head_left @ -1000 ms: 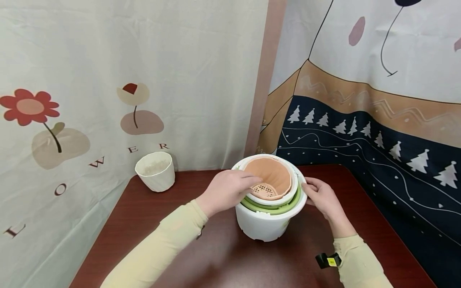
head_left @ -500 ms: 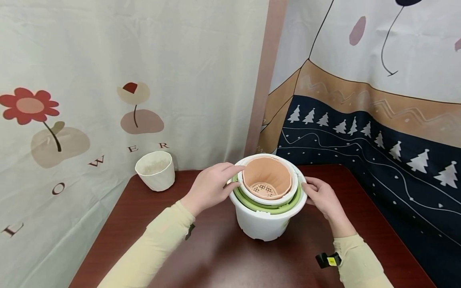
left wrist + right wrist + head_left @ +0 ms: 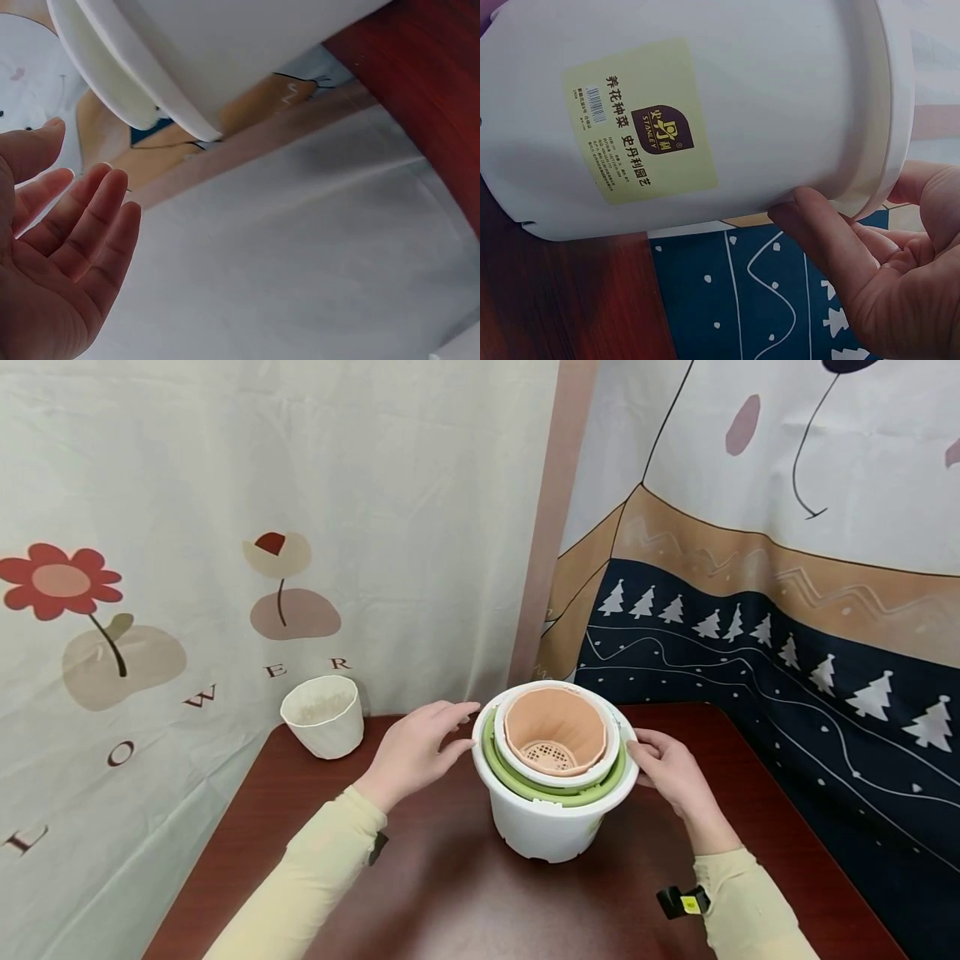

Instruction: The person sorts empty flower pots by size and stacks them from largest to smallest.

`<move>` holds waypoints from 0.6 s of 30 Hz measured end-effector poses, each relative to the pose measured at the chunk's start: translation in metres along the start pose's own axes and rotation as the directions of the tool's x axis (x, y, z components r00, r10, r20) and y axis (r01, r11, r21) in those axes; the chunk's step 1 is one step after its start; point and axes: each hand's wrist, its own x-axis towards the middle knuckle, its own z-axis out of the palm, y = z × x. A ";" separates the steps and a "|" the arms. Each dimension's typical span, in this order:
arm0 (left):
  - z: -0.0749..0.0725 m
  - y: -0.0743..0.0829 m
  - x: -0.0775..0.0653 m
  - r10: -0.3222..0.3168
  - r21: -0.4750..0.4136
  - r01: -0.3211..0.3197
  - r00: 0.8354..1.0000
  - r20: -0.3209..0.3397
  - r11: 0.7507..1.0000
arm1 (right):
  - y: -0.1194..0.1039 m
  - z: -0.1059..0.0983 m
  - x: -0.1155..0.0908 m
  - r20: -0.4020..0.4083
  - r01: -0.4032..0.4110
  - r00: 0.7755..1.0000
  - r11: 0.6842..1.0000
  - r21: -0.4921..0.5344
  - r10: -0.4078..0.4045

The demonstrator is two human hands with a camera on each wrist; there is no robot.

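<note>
A large white flowerpot [image 3: 546, 831] stands upright on the table with smaller pots nested inside it. Within its rim show a green pot [image 3: 540, 793], a smaller white pot [image 3: 613, 739] and, innermost, a peach pot [image 3: 558, 718] with a perforated base. My left hand [image 3: 412, 750] is beside the pot's left rim, fingers extended and holding nothing; the left wrist view shows a gap between fingers [image 3: 97, 217] and rim. At the right side, my right hand [image 3: 671, 770] grips the large pot's rim, thumb on its wall near a yellow-green label [image 3: 637, 120].
A separate white pot [image 3: 330, 727] with a wavy rim stands at the table's back left corner. The dark red table [image 3: 450, 893] is backed by printed curtains [image 3: 420, 527] close behind its far and right edges.
My left hand has drawn back leftward from over the nested pots to beside the large pot's rim. The right hand has stayed at the rim, and the pots have stayed put.
</note>
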 end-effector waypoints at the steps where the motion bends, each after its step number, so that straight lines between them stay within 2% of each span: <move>1: 0.001 -0.003 -0.002 -0.017 -0.002 0.017 1.000 0.001 1.000 | 0.000 0.000 0.000 0.000 -0.001 1.000 1.000 0.002 0.001; 9: 0.006 -0.020 -0.013 -0.113 0.012 0.113 0.993 0.034 0.994 | 0.001 -0.002 0.001 0.011 -0.002 1.000 1.000 0.006 0.002; 18: 0.012 -0.033 -0.023 -0.177 0.020 0.176 0.982 0.060 0.984 | 0.001 -0.002 0.002 0.007 -0.011 1.000 1.000 0.007 0.010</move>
